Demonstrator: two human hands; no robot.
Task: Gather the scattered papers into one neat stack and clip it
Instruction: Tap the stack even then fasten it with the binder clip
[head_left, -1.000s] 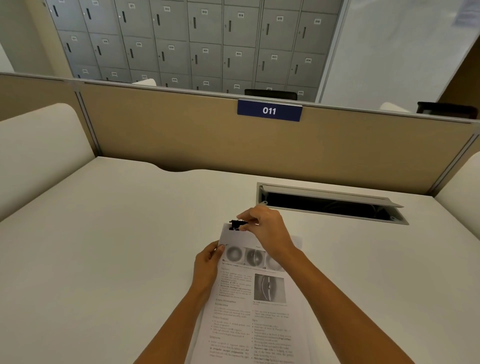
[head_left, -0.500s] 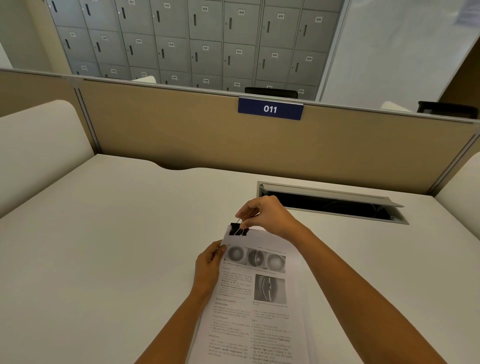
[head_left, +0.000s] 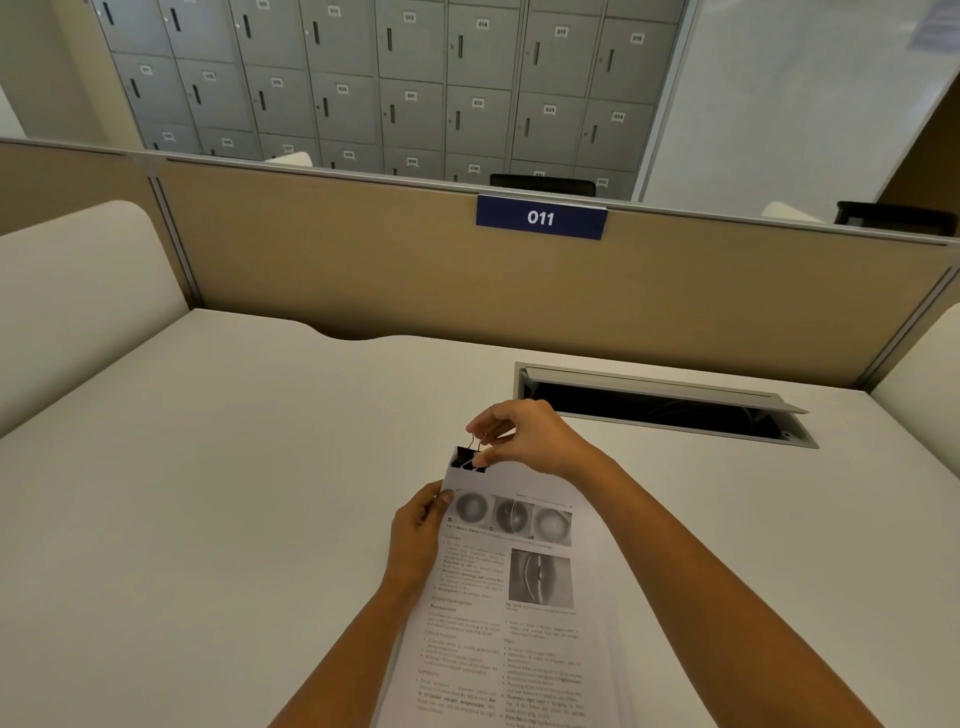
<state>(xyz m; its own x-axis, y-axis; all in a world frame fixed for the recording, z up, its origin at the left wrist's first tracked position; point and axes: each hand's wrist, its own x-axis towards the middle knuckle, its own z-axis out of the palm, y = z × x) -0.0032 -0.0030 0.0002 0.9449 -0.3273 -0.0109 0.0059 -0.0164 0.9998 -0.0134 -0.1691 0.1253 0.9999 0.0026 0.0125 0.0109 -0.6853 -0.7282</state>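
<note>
White counter (head_left: 234, 493) fills most of the view, and both hands work at its near middle. The right hand (head_left: 524, 441) is curled, its thumb and fingertips pinching the silver wire handles of a black binder clip (head_left: 467, 460). The clip's body sits at the far left corner of the stack of papers (head_left: 519, 597), touching the top edge; whether it fully bites the sheets cannot be told. The left hand (head_left: 415, 535) grips the stack's left edge just below that corner, thumb on the top sheet and fingers under it. The stack lies lengthwise toward the person, its top page printed with text, three round grey figures in a row and one larger picture beneath them. Beyond the right hand, a long cable hatch (head_left: 665, 410) is set in the counter with its grey lid propped open. A tan partition (head_left: 363, 270) closes off the far edge, carrying a blue sign (head_left: 540, 218) that reads 011. Grey numbered lockers (head_left: 415, 78) stand behind it.
</note>
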